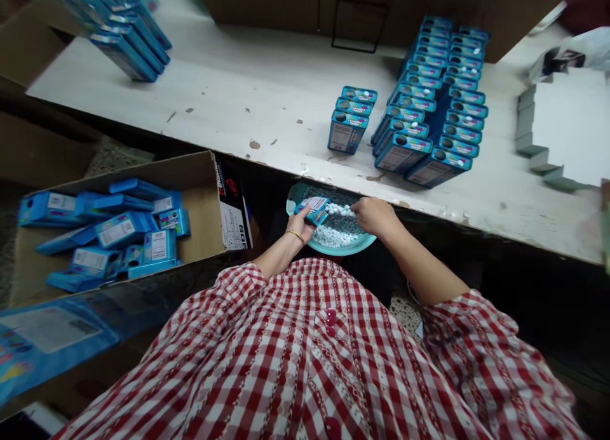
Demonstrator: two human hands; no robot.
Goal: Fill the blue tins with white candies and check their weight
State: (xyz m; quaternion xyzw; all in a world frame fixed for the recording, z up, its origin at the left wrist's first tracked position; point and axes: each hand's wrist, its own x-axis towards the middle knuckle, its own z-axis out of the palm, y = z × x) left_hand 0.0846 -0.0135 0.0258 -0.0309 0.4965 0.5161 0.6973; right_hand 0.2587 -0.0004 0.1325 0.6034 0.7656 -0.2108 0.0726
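Note:
My left hand [299, 225], with a bangle on its wrist, grips a small blue box [315, 206] tilted over a teal basin [340, 248]. White and pale blue pellets [336, 237] fill the basin. Closed at the basin's right side, my right hand [376, 215] holds what looks like a small scoop, its body hidden under a heap of white pellets [340, 209]. That heap reaches to the near end of the box, apparently touching its opening; the opening itself cannot be made out.
A white worktable [229, 91] runs behind the basin. Rows of upright blue boxes [419, 110] stand on its right, three boxes [350, 126] beside them. More stand in a group [128, 46] far left. At left, an open carton [204, 205] holds loose blue boxes. White cards [572, 122] lie right.

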